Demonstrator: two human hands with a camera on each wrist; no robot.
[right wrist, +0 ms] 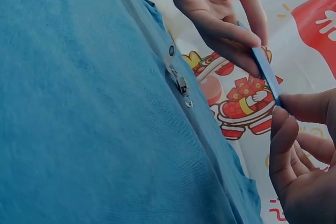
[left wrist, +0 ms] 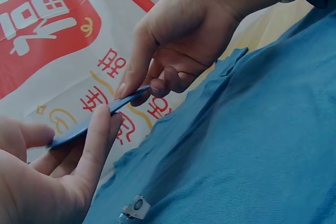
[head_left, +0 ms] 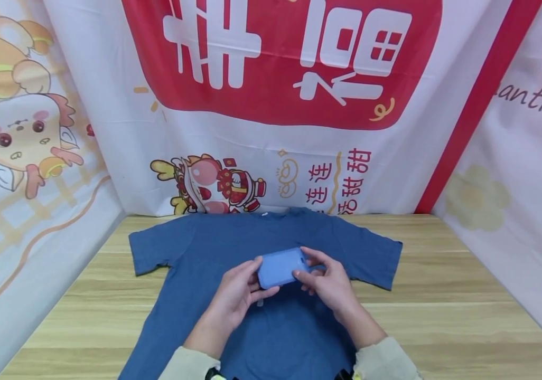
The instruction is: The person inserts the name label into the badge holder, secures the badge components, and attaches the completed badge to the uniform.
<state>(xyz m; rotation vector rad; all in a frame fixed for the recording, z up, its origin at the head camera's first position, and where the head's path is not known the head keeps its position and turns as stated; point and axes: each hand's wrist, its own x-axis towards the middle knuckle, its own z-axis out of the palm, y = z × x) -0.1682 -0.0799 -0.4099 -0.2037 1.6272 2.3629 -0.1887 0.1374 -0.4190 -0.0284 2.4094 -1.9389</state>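
Note:
A flat blue card holder (head_left: 281,268) with a slot near its right end is held up over a spread-out blue T-shirt (head_left: 214,240). My left hand (head_left: 235,293) grips its left end between thumb and fingers. At the slotted end, my right hand (head_left: 330,285) pinches the holder, thumb on the near face. Edge-on, the holder (left wrist: 79,128) looks thin in the left wrist view. On the shirt below lies a small badge clip (right wrist: 182,85) with a metal jaw and a clear snap strap, apart from both hands.
The shirt lies on a wood-grain table (head_left: 442,295), its sleeves spread to both sides. A printed white and red cloth (head_left: 280,105) hangs behind the table. More printed cloth (head_left: 28,158) stands along the left side, and a pale wall covering (head_left: 513,211) along the right.

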